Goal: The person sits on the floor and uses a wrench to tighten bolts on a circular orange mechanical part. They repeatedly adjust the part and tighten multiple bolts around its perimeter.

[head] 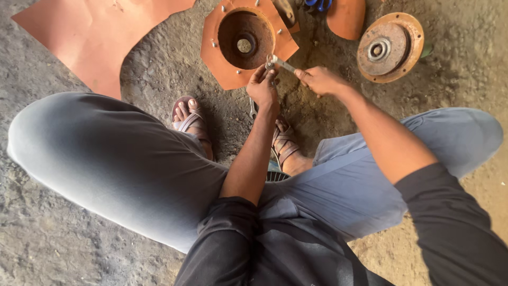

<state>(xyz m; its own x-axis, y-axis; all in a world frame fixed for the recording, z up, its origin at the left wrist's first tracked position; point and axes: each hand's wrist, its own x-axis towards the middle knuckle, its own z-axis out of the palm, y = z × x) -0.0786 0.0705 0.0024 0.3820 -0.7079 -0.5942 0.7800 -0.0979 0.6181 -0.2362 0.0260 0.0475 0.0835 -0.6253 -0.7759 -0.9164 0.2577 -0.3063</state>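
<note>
Fingers of the left hand (263, 85) pinch the bolt at the near corner of the orange flanged housing (244, 39) on the dirt between the sandalled feet, steadying it while the right hand (319, 79) grips the spanner (281, 64) there.

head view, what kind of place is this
Probably a rough repair workshop or yard. The person squats on a bare dirt floor among orange-painted metal machine parts: a square housing, a round flange, a flat sheet. The right hand holds a wrench.
</note>
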